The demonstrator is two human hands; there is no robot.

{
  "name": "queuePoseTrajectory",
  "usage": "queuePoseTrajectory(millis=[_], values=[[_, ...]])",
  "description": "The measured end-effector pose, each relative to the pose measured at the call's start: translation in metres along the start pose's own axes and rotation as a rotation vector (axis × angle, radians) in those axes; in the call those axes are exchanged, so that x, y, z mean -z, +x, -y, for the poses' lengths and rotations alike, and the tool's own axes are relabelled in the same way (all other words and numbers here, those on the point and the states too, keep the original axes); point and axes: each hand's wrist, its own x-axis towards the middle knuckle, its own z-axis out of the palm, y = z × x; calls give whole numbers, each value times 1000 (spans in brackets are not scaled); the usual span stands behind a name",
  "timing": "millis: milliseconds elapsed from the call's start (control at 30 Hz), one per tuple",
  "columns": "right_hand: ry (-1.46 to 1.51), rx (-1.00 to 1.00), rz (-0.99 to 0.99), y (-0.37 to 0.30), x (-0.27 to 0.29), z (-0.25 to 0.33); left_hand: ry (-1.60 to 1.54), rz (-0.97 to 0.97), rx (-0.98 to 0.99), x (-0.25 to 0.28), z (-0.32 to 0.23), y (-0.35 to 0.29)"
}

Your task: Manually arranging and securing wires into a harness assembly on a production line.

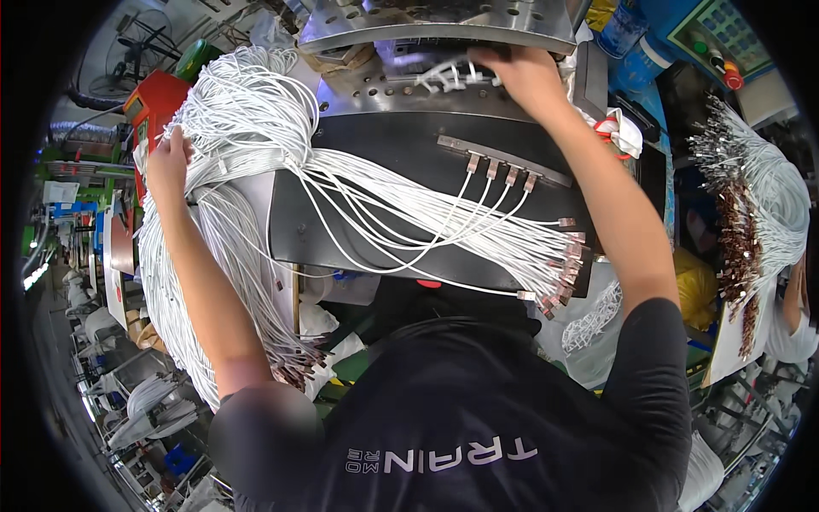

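My right hand (527,75) reaches under the upper metal block of a press (439,30). Its fingers are closed at the end of a white branched plastic piece (456,77), a runner-like strip blurred by motion. Beside the red control box (158,98), my left hand (171,155) is raised at the edge of a thick bundle of white cables (247,107); its fingertips are hard to make out. On the black table (341,230), several cable ends with metal connectors sit in a slotted metal bar (503,160). More connector ends (563,269) fan out to the right.
Another cable bundle (183,282) hangs over the left side. A hole-studded metal plate (401,94) forms the press bed. At the far right, a large cable bundle (768,196) lies near another person's arm (795,294). Blue containers (636,60) stand at the back right.
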Motion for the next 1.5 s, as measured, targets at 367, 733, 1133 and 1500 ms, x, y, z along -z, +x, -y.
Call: queuePoseTrajectory(millis=[367, 733, 1133, 1500], values=[[-67, -141, 536, -133, 116, 44, -878, 177, -1179, 23, -272, -298], [13, -4, 10, -46, 29, -10, -730, 256, -874, -1, -295, -256], [-46, -103, 100, 47, 2, -37, -653, 424, -678, -36, -372, -141], [-342, 267, -9, -8, -5, 40, -449, -63, -733, -74, -362, -128]])
